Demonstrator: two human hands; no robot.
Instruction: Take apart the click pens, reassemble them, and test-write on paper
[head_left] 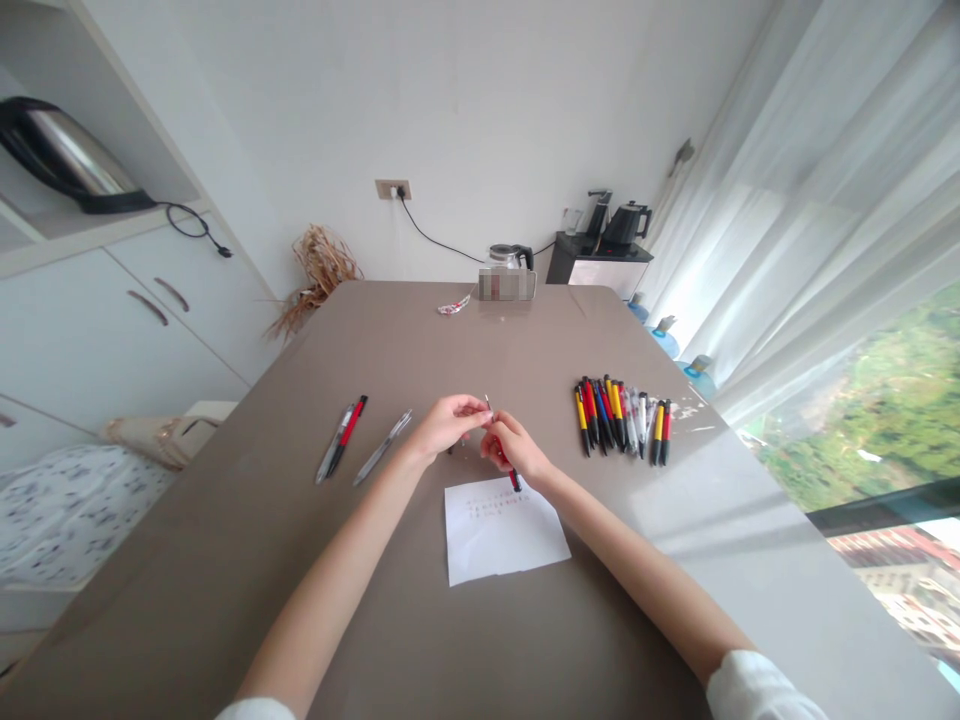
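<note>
My right hand (517, 448) is closed around a red pen (515, 479), whose black end sticks out below the fist over the paper. From the top of that grip rises a thin pen refill (487, 400) with a dark tip. The fingertips of my left hand (448, 424) pinch at this refill, touching the right hand. Under the left palm a small dark piece (451, 450) shows, too small to name. A white sheet of paper (510, 550) with rows of reddish handwriting lies just below both hands.
Left of my hands lie a clear pen (383, 447), a red-and-black pen (349, 436) and a grey pen (334, 445). A row of several coloured pens (616, 418) lies at right. A glass pot (510, 256) and a box (508, 285) stand at the table's far edge.
</note>
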